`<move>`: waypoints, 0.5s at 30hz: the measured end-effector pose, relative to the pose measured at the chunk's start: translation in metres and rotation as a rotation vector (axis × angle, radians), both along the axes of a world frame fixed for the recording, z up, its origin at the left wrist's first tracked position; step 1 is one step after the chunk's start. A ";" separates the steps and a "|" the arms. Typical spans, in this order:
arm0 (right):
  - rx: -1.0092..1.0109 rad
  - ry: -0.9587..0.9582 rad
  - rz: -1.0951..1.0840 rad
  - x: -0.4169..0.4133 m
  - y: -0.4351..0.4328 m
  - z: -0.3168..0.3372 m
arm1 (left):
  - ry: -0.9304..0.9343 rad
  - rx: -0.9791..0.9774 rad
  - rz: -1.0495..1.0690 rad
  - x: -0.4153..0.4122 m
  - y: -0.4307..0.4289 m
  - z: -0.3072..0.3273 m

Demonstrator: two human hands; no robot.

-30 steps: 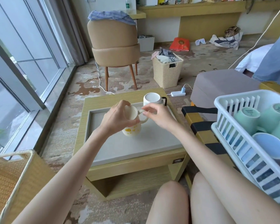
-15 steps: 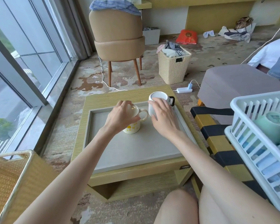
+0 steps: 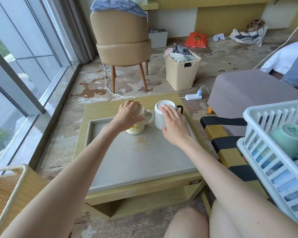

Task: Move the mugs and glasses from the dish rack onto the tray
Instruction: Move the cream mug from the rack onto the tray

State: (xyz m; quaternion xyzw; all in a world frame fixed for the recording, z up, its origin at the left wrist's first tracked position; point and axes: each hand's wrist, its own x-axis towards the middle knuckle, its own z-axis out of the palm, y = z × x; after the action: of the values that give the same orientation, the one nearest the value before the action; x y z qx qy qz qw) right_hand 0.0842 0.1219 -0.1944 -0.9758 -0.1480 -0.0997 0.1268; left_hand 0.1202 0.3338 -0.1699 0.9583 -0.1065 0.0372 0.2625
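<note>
A person's left hand (image 3: pixel 129 115) wraps over the top of a cream mug with yellow markings (image 3: pixel 136 128), fingers curled around its rim, as the mug stands on a grey tray (image 3: pixel 144 162) near the tray's far edge. Just beside it, toward the far right corner, sits a white ribbed mug (image 3: pixel 160 115) turned base-up, its dark handle pointing right. The right hand (image 3: pixel 175 124) lies flat and spread against that mug's near side — fingers apart, gripping nothing. The two mugs stand close together, the cream mug's handle reaching toward the ribbed one.

The tray rests on a low yellow-green wooden table (image 3: pixel 100 110) and covers most of its top; a gold logo is printed near the tray's middle. At the right edge of the view a white plastic dish rack (image 3: pixel 268 152) holds more cups — a pale green mug (image 3: pixel 287 140) lying on its side, and pale blue ones lower down, only partly visible. The rack sits on a black-and-yellow striped surface (image 3: pixel 224 143).
</note>
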 end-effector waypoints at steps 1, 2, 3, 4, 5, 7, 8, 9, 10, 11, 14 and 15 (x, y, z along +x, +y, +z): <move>-0.009 0.010 0.000 -0.001 0.000 0.001 | -0.010 0.001 -0.006 0.000 -0.001 -0.001; -0.020 0.019 0.000 -0.002 0.001 0.003 | -0.024 -0.003 -0.008 -0.002 -0.001 -0.002; -0.033 0.028 0.001 -0.003 0.002 0.004 | -0.038 -0.009 -0.005 -0.003 -0.002 -0.002; -0.046 0.041 0.004 -0.004 0.002 0.006 | -0.046 -0.018 0.002 -0.004 -0.003 -0.003; -0.059 0.054 0.006 -0.004 0.002 0.008 | -0.050 -0.029 0.009 -0.006 -0.004 -0.003; -0.075 0.078 0.007 -0.004 0.001 0.011 | -0.049 -0.039 0.018 -0.007 -0.007 -0.002; -0.081 0.092 0.008 -0.005 0.001 0.012 | -0.043 -0.038 0.022 -0.008 -0.008 -0.001; -0.089 0.103 0.010 -0.005 0.001 0.013 | -0.036 -0.033 0.027 -0.009 -0.009 -0.001; -0.098 0.112 0.010 -0.005 0.000 0.013 | -0.028 -0.024 0.032 -0.010 -0.010 0.000; -0.112 0.122 0.008 -0.005 0.000 0.014 | -0.017 -0.009 0.038 -0.011 -0.011 0.001; -0.151 0.177 0.015 -0.006 -0.002 0.023 | 0.000 0.087 0.044 -0.018 -0.013 0.012; -0.137 0.184 0.021 -0.007 -0.003 0.028 | -0.013 0.127 0.043 -0.021 -0.014 0.018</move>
State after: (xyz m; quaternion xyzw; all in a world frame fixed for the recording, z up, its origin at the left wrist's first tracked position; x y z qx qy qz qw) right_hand 0.0771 0.1190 -0.1668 -0.9856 -0.1524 0.0020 0.0737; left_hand 0.0996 0.3202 -0.1523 0.9749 -0.0898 0.0420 0.1996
